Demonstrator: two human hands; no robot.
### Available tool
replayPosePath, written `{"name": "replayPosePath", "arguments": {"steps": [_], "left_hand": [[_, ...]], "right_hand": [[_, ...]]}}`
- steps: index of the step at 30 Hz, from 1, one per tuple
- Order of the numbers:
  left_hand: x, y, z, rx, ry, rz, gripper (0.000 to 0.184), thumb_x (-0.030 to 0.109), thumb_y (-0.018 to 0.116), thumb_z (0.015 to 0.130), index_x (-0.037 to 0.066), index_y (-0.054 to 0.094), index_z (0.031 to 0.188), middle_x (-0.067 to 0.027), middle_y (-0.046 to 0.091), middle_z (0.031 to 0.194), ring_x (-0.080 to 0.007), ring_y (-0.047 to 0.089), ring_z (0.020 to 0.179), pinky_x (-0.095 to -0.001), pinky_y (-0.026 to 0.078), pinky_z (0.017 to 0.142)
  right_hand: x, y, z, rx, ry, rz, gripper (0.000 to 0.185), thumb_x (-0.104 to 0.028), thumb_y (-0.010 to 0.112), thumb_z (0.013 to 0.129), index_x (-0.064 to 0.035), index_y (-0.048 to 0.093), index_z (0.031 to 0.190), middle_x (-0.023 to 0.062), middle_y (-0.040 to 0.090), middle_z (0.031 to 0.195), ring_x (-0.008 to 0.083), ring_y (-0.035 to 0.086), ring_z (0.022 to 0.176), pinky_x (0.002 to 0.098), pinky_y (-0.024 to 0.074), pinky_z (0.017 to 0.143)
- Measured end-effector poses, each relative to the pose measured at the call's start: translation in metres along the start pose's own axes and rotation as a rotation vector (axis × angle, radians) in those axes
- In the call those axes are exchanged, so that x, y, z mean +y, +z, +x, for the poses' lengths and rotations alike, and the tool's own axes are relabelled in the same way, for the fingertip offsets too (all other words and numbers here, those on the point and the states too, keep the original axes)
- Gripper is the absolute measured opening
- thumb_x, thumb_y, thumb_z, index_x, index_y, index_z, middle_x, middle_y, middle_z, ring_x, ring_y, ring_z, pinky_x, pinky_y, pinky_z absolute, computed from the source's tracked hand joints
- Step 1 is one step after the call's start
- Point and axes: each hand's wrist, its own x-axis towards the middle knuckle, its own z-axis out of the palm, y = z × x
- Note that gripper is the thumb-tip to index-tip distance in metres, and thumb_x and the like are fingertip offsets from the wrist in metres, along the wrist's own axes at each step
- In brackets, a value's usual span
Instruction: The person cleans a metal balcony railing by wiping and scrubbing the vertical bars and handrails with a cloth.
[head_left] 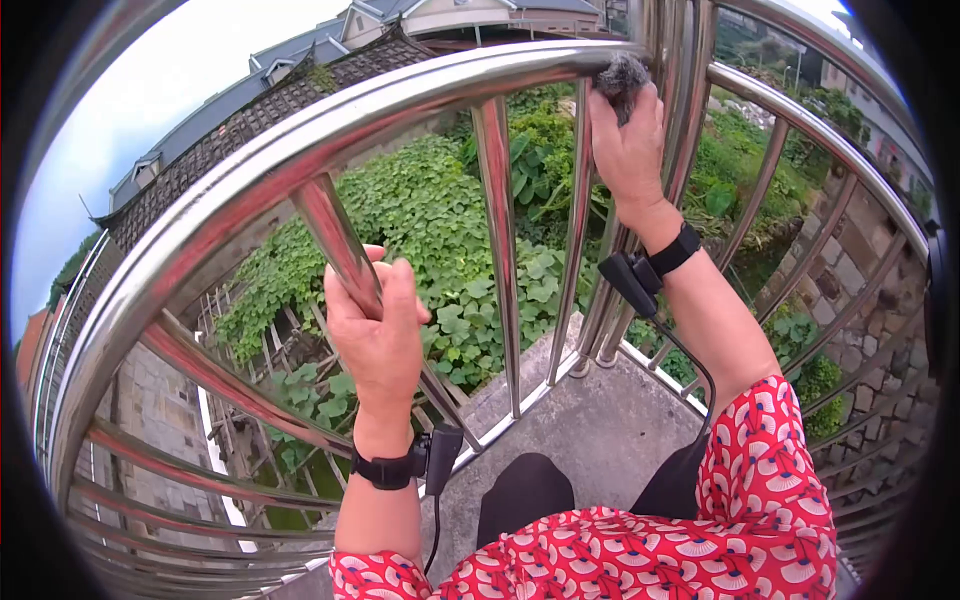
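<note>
My right hand is closed on a dark grey steel wool scourer. The scourer presses against the far end of the shiny metal handrail, by the corner posts. Lower and to the left, my left hand is wrapped round an upright metal bar beneath the handrail. Both wrists carry a black strap with a small device and a cable.
Metal railing encloses me on the left, front and right. Below me is a grey concrete floor. Beyond the bars are leafy green plants, a stone wall and tiled roofs.
</note>
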Motion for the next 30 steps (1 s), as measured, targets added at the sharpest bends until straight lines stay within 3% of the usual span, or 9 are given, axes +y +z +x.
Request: {"name": "replayPosePath", "arguments": {"steps": [2,4,6,8,12,14,21,24,30], "left_hand": [[-0.010,0.005,0.007,0.117,0.183,0.167,0.012,0.012,0.054,0.092,0.005,0.046,0.098,0.0004,0.044,0.063,-0.0066,0.041,0.045,-0.0208,0.034,0.041],[-0.004,0.007,0.005,0.113,0.117,0.064,0.010,0.011,0.054,0.092,0.005,0.047,0.094,0.0007,0.043,0.062,-0.0071,0.042,0.047,-0.0212,0.034,0.043],[-0.009,0.010,0.003,0.152,0.174,0.073,0.009,0.012,0.054,0.092,0.006,0.048,0.091,0.0010,0.042,0.062,-0.0073,0.041,0.047,-0.0208,0.033,0.043],[-0.009,0.013,0.000,0.137,0.169,0.054,0.009,0.011,0.056,0.091,0.004,0.049,0.090,0.0002,0.044,0.063,-0.0073,0.041,0.047,-0.0206,0.034,0.042],[-0.016,0.012,-0.002,0.139,0.176,0.060,0.013,0.012,0.056,0.092,0.008,0.050,0.081,0.0006,0.042,0.063,-0.0079,0.039,0.052,-0.0215,0.031,0.046],[-0.003,0.009,0.003,0.127,0.160,0.083,0.017,0.014,0.053,0.093,0.007,0.048,0.079,0.0000,0.041,0.065,-0.0083,0.038,0.054,-0.0225,0.031,0.049],[-0.004,0.005,0.005,0.148,0.196,0.249,0.026,0.014,0.037,0.097,0.010,0.035,0.072,0.0007,0.029,0.067,-0.0094,0.030,0.058,-0.0225,0.027,0.055],[-0.003,-0.005,0.004,0.089,0.179,0.252,0.026,0.017,0.042,0.097,0.010,0.033,0.074,-0.0005,0.028,0.067,-0.0081,0.028,0.060,-0.0215,0.026,0.057],[0.001,0.005,0.004,0.105,0.187,0.281,0.029,0.026,0.047,0.096,0.010,0.037,0.073,-0.0002,0.034,0.059,-0.0094,0.034,0.050,-0.0201,0.033,0.047]], "right_hand": [[-0.003,-0.009,0.001,-0.108,-0.290,0.012,0.032,-0.015,0.063,0.083,-0.0055,0.052,0.111,0.0185,0.051,0.105,0.0346,0.054,0.091,0.0401,0.0434,0.081],[-0.033,-0.022,-0.004,-0.221,-0.095,0.274,0.020,-0.004,0.058,0.078,-0.0009,0.056,0.098,0.0095,0.057,0.081,0.0259,0.053,0.087,0.0376,0.0432,0.074],[-0.001,-0.017,-0.026,-0.345,-0.121,0.419,0.031,-0.003,0.060,0.080,-0.0029,0.054,0.110,0.0142,0.058,0.089,0.0321,0.056,0.087,0.0385,0.0458,0.075],[0.009,-0.017,-0.047,-0.179,-0.495,0.125,0.033,-0.005,0.062,0.079,-0.0033,0.053,0.110,0.0164,0.057,0.091,0.0342,0.055,0.086,0.0383,0.0457,0.075],[0.042,-0.025,-0.122,-0.298,-0.283,0.104,0.039,-0.006,0.064,0.077,-0.0056,0.052,0.115,0.0191,0.054,0.099,0.0362,0.055,0.089,0.0395,0.0449,0.079],[0.056,-0.032,-0.162,-0.363,-0.157,-0.009,0.043,-0.010,0.070,0.071,-0.0209,0.055,0.111,0.0154,0.047,0.114,0.0354,0.058,0.089,0.0409,0.0514,0.072],[0.150,-0.061,-0.420,-0.589,0.186,-0.117,0.058,0.006,0.063,0.061,-0.0248,0.052,0.110,0.0207,0.037,0.125,0.0421,0.052,0.102,0.0460,0.0468,0.084],[0.171,-0.068,-0.500,-0.607,0.290,-0.176,0.058,0.005,0.063,0.062,-0.0253,0.052,0.110,0.0216,0.037,0.127,0.0428,0.051,0.105,0.0472,0.0448,0.086],[0.210,-0.102,-0.524,-0.940,0.313,-0.131,0.045,0.001,0.060,0.068,-0.0226,0.059,0.106,0.0205,0.039,0.131,0.0389,0.048,0.112,0.0462,0.0431,0.084]]}}
